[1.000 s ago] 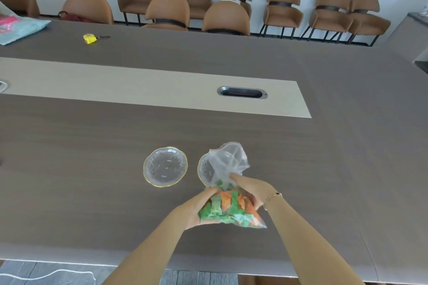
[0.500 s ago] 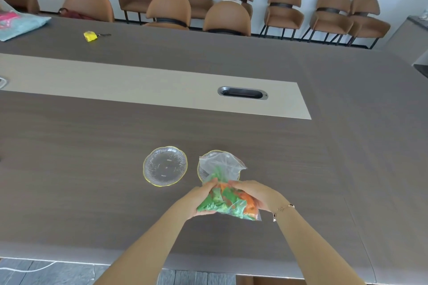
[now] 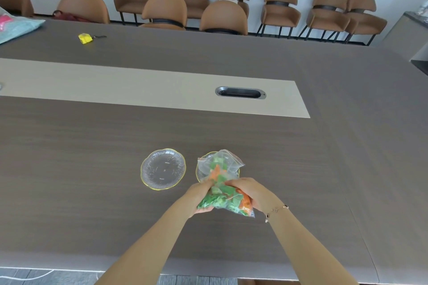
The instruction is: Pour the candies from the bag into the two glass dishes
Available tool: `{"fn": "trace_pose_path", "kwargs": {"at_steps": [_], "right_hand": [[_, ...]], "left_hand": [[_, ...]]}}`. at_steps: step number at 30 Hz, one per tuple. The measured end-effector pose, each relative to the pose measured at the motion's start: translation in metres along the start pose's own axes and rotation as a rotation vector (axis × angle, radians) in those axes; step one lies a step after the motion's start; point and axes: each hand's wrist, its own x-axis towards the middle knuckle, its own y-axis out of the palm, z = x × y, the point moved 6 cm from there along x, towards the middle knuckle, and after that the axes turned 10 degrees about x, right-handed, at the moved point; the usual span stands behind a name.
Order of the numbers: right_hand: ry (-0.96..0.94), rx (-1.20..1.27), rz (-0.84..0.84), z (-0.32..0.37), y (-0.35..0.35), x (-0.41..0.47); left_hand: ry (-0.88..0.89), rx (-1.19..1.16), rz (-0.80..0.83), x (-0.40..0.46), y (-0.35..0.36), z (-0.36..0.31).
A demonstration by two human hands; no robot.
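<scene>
Both hands hold a clear plastic bag [image 3: 223, 181] of green and orange candies, tipped forward with its open mouth over the right glass dish [image 3: 201, 170]. My left hand [image 3: 199, 196] grips the bag's left side and my right hand [image 3: 249, 192] grips its right side near the bottom. Candies have slid toward the mouth. The bag hides most of the right dish, so I cannot tell whether candies lie in it. The left glass dish [image 3: 163, 168], gold-rimmed, stands bare just to the left.
A metal cable slot [image 3: 240, 93] sits in the table's pale centre strip. A yellow tag with keys [image 3: 86, 37] and a teal packet [image 3: 16, 28] lie at the far left. Brown chairs [image 3: 223, 17] line the far edge.
The bag has tipped from upright down toward the right dish, and candies have moved into its upper part. Both hands shifted slightly forward and lower.
</scene>
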Motion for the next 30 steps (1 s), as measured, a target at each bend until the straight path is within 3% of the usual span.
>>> {"fn": "trace_pose_path", "kwargs": {"at_steps": [6, 10, 14, 18, 22, 30], "right_hand": [[0.013, 0.04, -0.101, 0.003, 0.0, 0.001], [0.004, 0.156, -0.022, 0.008, 0.007, -0.005], [-0.019, 0.207, 0.087, 0.016, 0.013, -0.011], [-0.026, 0.122, 0.033, 0.023, 0.01, -0.011], [-0.004, -0.005, -0.019, 0.026, 0.004, -0.014], [-0.035, -0.095, -0.108, 0.023, 0.004, -0.021]], "left_hand": [[-0.01, -0.144, -0.016, 0.002, 0.004, -0.001], [0.016, -0.267, 0.069, -0.001, 0.009, -0.006], [0.07, -0.233, 0.056, -0.002, 0.003, -0.014], [0.098, -0.186, 0.015, -0.005, -0.002, -0.021], [0.096, 0.008, -0.068, -0.003, -0.015, -0.023], [0.1, 0.056, -0.109, 0.005, -0.018, -0.017]]}}
